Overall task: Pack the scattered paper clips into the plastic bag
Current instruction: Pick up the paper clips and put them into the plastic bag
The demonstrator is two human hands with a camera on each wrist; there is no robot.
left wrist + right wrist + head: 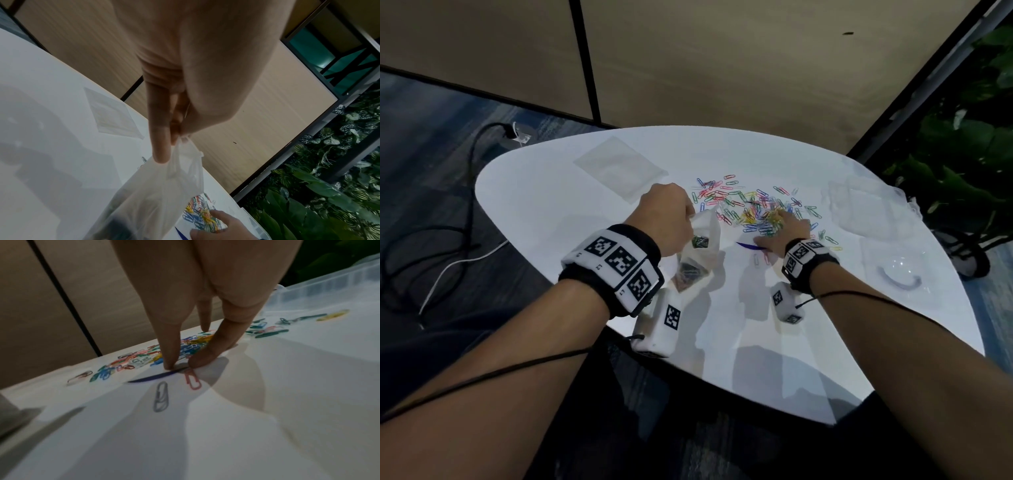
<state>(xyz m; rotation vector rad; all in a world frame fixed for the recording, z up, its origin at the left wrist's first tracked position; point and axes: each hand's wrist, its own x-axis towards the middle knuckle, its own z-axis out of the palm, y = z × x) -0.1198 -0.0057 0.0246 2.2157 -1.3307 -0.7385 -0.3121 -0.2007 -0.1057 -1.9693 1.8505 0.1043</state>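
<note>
Many coloured paper clips lie scattered on the white table. My left hand pinches the top edge of a clear plastic bag and holds it up off the table; clips show in its bottom. In the left wrist view the fingers nip the bag's rim. My right hand is down on the pile, with its thumb and fingertips closed round a heap of clips. A grey clip and a pink clip lie loose just in front of it.
A thin dark blue strip lies by my right thumb. A second flat bag rests at the far left. Clear plastic containers and a lid stand at the right edge. Cables lie on the floor at left, plants at right.
</note>
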